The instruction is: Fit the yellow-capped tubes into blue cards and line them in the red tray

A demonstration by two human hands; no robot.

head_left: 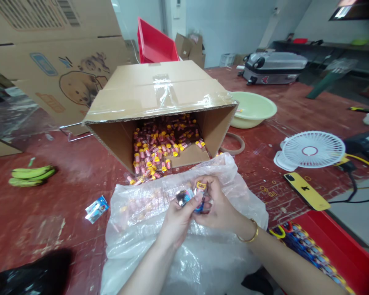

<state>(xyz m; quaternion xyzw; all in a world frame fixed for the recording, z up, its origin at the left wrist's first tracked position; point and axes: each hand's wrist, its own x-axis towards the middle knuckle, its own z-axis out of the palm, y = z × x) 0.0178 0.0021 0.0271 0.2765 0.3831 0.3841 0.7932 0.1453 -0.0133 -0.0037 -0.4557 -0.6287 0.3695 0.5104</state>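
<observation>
My two hands meet above a translucent plastic bag (pixel 221 258). My right hand (pixel 218 207), with a gold bangle at its wrist, is closed around a small yellow-topped bottle (pixel 200 192) that looks blue at its lower end. My left hand (pixel 178 217) pinches some shiny blue-and-dark printed wrappers (pixel 183 198), and its thumb touches the bottle. Just beyond lies a cardboard box (pixel 126 96) on its side, its mouth facing me. Many small bottles (pixel 153 153) with yellow caps and pink contents spill towards its opening. More pinkish shapes show through the bag.
Blue printed wrappers (pixel 96 209) and green bananas (pixel 32 175) lie at left. On the right are a pale green basin (pixel 253 108), a white fan (pixel 313 149), a yellow phone (pixel 307 191) and a red tray (pixel 341 237) holding rows of bottles. A suitcase (pixel 273 67) stands behind.
</observation>
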